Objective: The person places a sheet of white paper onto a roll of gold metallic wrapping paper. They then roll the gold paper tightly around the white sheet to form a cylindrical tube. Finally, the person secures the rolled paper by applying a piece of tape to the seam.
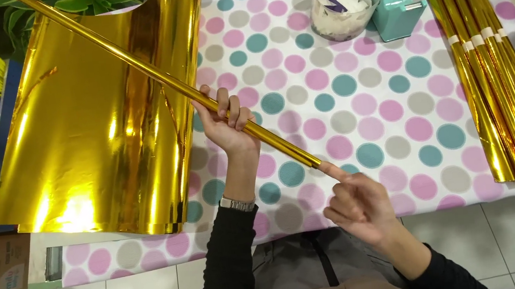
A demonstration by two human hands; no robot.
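left hand (pixel 226 121) gripping rolled gold foil tube (pixel 163 81) mid-length, right hand (pixel 358 204) loosely curled with forefinger at its end, over bench (pixel 365 104) front edge; flat gold sheet (pixel 95 119) still unrolled.

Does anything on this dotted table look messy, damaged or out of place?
Nothing looks spilled or broken. The gold foil sheets are curled up at their far edge and hang over the table's near edge. The left hand grips a rolled gold tube; the right hand touches its end. The finished rolls lie neatly bundled.
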